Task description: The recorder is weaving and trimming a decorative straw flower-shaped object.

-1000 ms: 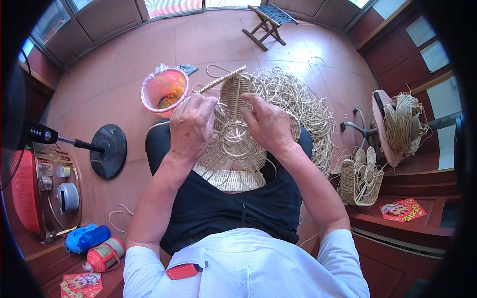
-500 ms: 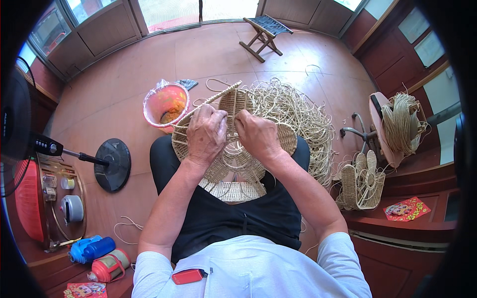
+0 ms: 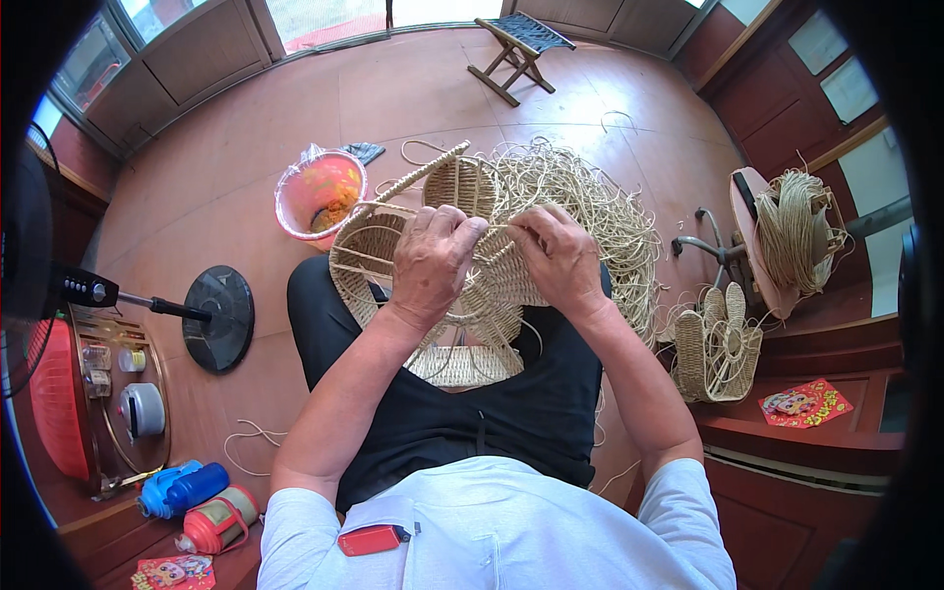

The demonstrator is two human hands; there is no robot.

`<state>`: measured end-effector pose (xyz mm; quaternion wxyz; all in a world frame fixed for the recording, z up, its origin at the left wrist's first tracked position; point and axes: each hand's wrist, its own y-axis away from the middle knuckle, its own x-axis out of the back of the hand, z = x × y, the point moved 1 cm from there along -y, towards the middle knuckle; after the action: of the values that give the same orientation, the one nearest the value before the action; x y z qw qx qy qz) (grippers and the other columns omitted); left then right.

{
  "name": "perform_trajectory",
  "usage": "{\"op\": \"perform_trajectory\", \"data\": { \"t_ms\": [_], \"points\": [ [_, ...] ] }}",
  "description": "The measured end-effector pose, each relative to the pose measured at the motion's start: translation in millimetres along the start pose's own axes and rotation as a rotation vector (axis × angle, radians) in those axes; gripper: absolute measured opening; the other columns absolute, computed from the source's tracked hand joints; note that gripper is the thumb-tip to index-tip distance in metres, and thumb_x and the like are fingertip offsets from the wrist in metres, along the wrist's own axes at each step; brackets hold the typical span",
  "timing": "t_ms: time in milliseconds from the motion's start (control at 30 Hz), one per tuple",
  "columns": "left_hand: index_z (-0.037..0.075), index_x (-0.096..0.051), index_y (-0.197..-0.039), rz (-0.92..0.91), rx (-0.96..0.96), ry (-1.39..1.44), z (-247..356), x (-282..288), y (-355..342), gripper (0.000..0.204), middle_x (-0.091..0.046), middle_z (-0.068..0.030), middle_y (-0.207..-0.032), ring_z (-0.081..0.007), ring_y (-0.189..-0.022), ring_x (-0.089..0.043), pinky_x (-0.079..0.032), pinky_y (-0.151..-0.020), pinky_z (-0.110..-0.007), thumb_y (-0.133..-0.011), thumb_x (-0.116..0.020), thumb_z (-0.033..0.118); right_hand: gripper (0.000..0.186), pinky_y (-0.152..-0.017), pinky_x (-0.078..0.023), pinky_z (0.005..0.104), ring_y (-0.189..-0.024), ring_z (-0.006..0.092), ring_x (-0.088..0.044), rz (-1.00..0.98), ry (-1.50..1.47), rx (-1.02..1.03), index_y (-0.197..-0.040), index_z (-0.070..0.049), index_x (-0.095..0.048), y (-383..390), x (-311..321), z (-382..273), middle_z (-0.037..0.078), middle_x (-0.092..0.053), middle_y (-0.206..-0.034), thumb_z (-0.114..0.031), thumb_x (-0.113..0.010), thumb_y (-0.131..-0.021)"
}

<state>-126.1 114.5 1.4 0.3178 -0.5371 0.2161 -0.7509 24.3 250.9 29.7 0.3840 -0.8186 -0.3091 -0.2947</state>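
Observation:
A woven straw piece [image 3: 362, 270] with round sections and open spokes rests across my lap, over the black trousers [image 3: 329, 344]. My left hand [image 3: 431, 261] is over its middle, thumb and fingertips pinched on a thin straw cord [image 3: 492, 226]. Just right of it, my right hand [image 3: 562, 258] also pinches the cord, fingers curled, above the woven right section. A thicker wrapped rod [image 3: 418, 167] slants up from the piece toward the back. Part of the weave is hidden under both hands.
A pink bucket [image 3: 293, 202] stands at back left, a cord heap [image 3: 600, 206] behind my lap. A folding stool [image 3: 516, 59] is farther back, a fan base [image 3: 216, 320] left, cord on a padded seat [image 3: 787, 236] right, another woven piece [image 3: 718, 344] below it, flasks [image 3: 211, 521] lower left.
Both hands have moved rightward along the piece since half a second ago; my left hand now sits nearer the middle and the piece's left section is more exposed.

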Motion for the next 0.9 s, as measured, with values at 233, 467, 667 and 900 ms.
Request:
{"op": "perform_trajectory", "data": {
  "t_ms": [233,467,667,900],
  "points": [
    [0.008,-0.072,-0.103,-0.070,0.010,-0.167,8.3,-21.0,-11.6,0.011,-0.061,-0.0065,-0.095,-0.0270,-0.094,-0.063,-0.053,-0.085,-0.042,-0.094,-0.072,0.014,0.013,-0.078,-0.053,0.0444,-0.088,0.0289,-0.068,0.102,0.209,0.157,-0.094,-0.009,-0.068,-14.7,-10.8,5.2,0.007,-0.067,-0.091,-0.020,-0.076,-0.095],
    [0.010,-0.073,-0.100,-0.112,0.076,-0.047,9.3,-26.8,-11.5,0.008,-0.061,-0.0061,-0.093,-0.0271,-0.093,-0.063,-0.052,-0.086,-0.042,-0.094,-0.073,0.016,0.024,-0.084,-0.058,0.0438,-0.091,0.0304,-0.075,-0.064,-0.102,-0.177,-0.112,-0.006,-0.073,-12.9,-6.6,22.2,0.012,-0.077,-0.096,-0.023,-0.078,-0.095],
    [0.011,-0.073,-0.099,-0.097,0.131,0.025,10.3,-27.3,-17.3,0.008,-0.061,-0.0063,-0.091,-0.0269,-0.093,-0.063,-0.050,-0.087,-0.043,-0.094,-0.075,0.017,0.022,-0.087,-0.059,0.0419,-0.094,0.0307,-0.077,-0.327,-0.232,-0.318,-0.107,-0.005,-0.080,-20.2,1.5,28.7,0.014,-0.080,-0.099,-0.023,-0.076,-0.096],
    [0.007,-0.072,-0.098,0.022,0.234,0.186,14.8,-7.9,-1.2,0.005,-0.065,-0.0088,-0.094,-0.0302,-0.090,-0.066,-0.054,-0.083,-0.044,-0.095,-0.073,0.010,0.012,-0.090,-0.051,0.0402,-0.091,0.0245,-0.072,-0.010,0.180,0.227,-0.099,-0.010,-0.070,-4.0,0.6,18.0,0.006,-0.074,-0.090,-0.019,-0.077,-0.095]
  ]
}}
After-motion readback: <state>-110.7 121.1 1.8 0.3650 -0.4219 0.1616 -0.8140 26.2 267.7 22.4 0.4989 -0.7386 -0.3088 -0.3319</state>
